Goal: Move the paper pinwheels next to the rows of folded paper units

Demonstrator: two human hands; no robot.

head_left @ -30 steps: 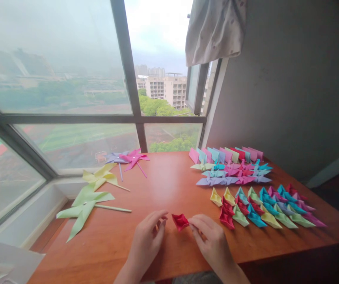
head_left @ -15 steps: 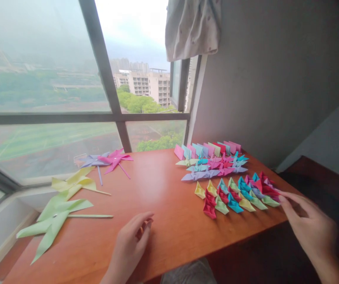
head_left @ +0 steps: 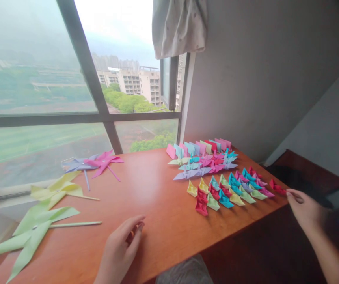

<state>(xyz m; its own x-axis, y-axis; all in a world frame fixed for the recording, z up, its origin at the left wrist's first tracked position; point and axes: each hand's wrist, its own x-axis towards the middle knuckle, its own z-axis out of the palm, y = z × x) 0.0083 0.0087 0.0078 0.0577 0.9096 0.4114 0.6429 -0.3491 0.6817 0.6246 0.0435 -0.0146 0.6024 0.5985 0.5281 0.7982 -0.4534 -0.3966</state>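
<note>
At the table's right corner, my right hand point(head_left: 307, 209) pinches the end of a red paper boat point(head_left: 277, 187) between thumb and fingertips. That boat lies just right of several rows of folded paper boats point(head_left: 236, 199) in red, yellow, green, blue and pink. My left hand point(head_left: 123, 244) rests near the table's front edge, its fingers loosely bent with a gap to the thumb, and nothing shows in it. Behind the boats stand rows of folded paper cranes point(head_left: 199, 172) and a line of upright folded papers point(head_left: 202, 147).
Green point(head_left: 35, 228), yellow point(head_left: 57, 191), purple point(head_left: 82, 165) and pink point(head_left: 103, 161) paper pinwheels lie along the left of the brown table point(head_left: 157, 221). A window point(head_left: 98, 117) borders its far side, with a grey curtain point(head_left: 179, 29) above. A grey wall point(head_left: 246, 79) rises at the right.
My right hand has moved right with the red boat, away from the rows. My left hand keeps its pose. The whole view has shifted a little to the right.
</note>
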